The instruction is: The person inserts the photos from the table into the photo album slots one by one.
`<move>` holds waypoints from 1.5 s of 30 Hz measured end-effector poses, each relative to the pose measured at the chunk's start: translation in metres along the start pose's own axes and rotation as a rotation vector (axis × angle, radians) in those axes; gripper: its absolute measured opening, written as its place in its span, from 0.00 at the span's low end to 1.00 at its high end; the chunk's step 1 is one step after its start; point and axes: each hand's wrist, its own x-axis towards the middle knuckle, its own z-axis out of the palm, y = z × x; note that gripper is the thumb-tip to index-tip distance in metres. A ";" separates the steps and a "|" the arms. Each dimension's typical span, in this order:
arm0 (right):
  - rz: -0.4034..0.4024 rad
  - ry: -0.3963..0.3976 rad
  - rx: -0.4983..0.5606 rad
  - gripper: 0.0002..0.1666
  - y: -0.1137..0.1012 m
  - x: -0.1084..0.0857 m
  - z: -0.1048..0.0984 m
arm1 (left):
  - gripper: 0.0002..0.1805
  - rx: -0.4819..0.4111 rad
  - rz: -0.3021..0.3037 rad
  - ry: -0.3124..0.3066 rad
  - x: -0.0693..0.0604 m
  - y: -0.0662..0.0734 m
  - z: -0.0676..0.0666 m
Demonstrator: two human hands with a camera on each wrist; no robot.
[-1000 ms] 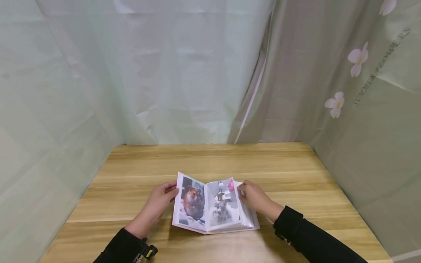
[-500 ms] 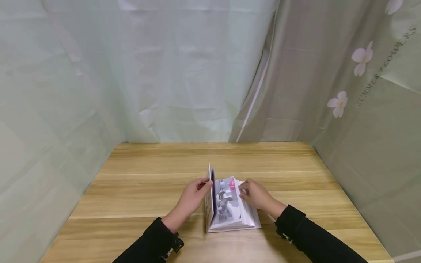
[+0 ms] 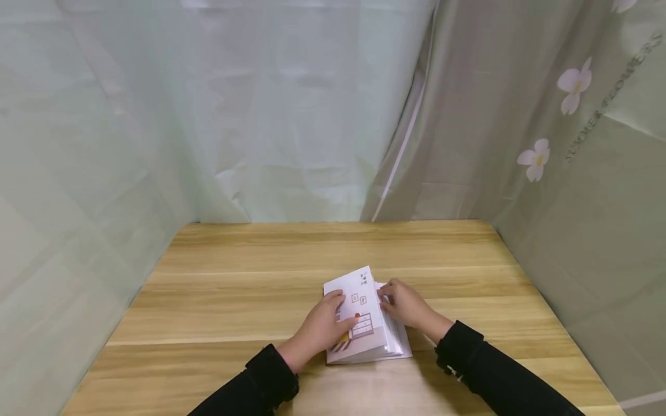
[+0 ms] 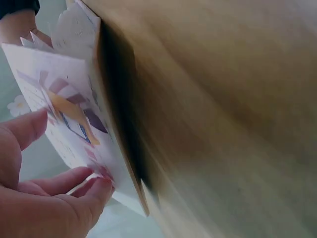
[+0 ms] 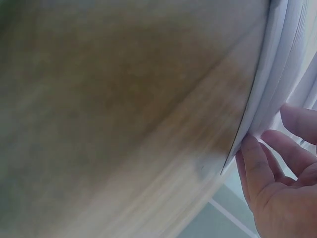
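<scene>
A small photo album (image 3: 366, 341) lies near the middle of the table, its white front cover (image 3: 343, 289) swung over the pages but still raised at the right edge. Printed on that cover are a cabinet, small frames and some dark lettering. My left hand (image 3: 319, 326) rests on the cover, thumb and fingers spread against its face, also seen in the left wrist view. At the album's right edge my right hand (image 3: 408, 306) pinches the loose white pages (image 3: 390, 332). The right wrist view has its fingers (image 5: 257, 161) at the page edges. The photos inside are hidden.
The album lies on a wood-grain table (image 3: 234, 277). Pale curtains (image 3: 291, 115) hang behind the table and along both sides, with white flowers and lettering on the right one.
My left hand has swung the front cover from left to right over the photo pages, hiding the hamster and grey animal pictures. The right hand has stayed at the right page edges.
</scene>
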 end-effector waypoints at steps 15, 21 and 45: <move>0.090 -0.062 0.069 0.10 0.004 0.005 -0.009 | 0.37 0.292 0.119 -0.061 0.004 -0.002 0.007; 0.148 -0.090 0.118 0.12 0.001 0.004 -0.014 | 0.37 0.420 0.146 -0.092 0.006 0.001 0.005; 0.168 -0.084 0.010 0.23 -0.001 -0.004 -0.006 | 0.33 0.423 0.239 -0.132 0.013 -0.001 0.000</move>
